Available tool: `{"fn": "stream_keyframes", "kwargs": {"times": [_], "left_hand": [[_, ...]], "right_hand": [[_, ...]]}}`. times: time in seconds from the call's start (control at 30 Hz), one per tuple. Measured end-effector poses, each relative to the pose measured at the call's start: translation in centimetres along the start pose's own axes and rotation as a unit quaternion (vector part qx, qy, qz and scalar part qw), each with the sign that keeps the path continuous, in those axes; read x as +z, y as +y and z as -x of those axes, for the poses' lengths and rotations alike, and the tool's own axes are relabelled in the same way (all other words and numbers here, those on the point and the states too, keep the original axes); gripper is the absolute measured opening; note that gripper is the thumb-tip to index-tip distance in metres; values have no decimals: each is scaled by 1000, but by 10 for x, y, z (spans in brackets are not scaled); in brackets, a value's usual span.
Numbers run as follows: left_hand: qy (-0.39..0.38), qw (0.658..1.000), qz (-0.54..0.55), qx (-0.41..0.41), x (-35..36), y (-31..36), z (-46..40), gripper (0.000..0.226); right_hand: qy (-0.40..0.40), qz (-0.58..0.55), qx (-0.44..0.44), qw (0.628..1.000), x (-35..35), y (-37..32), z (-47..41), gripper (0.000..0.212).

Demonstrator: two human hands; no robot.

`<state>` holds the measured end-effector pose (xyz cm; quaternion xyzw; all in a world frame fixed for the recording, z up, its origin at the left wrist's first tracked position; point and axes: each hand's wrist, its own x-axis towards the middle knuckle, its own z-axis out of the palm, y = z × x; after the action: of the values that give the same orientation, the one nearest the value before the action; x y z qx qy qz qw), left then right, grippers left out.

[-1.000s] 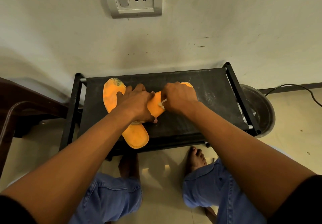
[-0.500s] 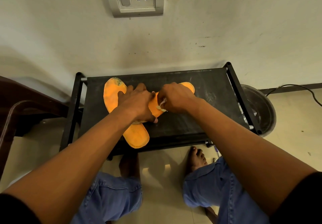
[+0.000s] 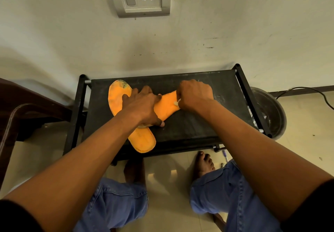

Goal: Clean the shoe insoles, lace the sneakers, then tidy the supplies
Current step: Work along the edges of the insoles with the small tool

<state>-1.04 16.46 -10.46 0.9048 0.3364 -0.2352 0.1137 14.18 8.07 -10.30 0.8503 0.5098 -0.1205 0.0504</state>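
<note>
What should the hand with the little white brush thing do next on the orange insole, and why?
Probably draw the right hand and its small white scrubber back along the upper insole toward the left hand. The scrubber sits near that insole's far end, so the middle stretch lies ahead of it, and the left hand presses both crossed insoles flat on the black rack.

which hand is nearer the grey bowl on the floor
Right. The right hand works at the far end of the crossed insole, toward the bowl; the left hand presses the insoles further away from it.
</note>
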Motion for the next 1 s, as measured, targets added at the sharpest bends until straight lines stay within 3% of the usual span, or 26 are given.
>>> {"fn": "stream_keyframes", "kwargs": {"times": [0.1,0.23,0.4,0.67,0.87,1.0], "left_hand": [[-2,1000,1,-2,-1,0,0,107],[-1,1000,14,-4,-2,1,1,97],[6,1000,28,-10,-1,3,2,88],[11,1000,-5,0,1,0,1,106],[44,999,-28,0,-1,2,2,105],[67,998,-20,-3,-1,8,1,94]], "right_hand": [[-4,-24,7,1000,2,-1,1,32],[-14,-80,-60,995,9,-15,4,25],[-32,-120,-108,986,18,-34,12,31],[19,-16,55,998,-1,1,8,29],[28,-156,118,980,-5,10,5,26],[101,-327,178,923,-18,20,18,13]]}}
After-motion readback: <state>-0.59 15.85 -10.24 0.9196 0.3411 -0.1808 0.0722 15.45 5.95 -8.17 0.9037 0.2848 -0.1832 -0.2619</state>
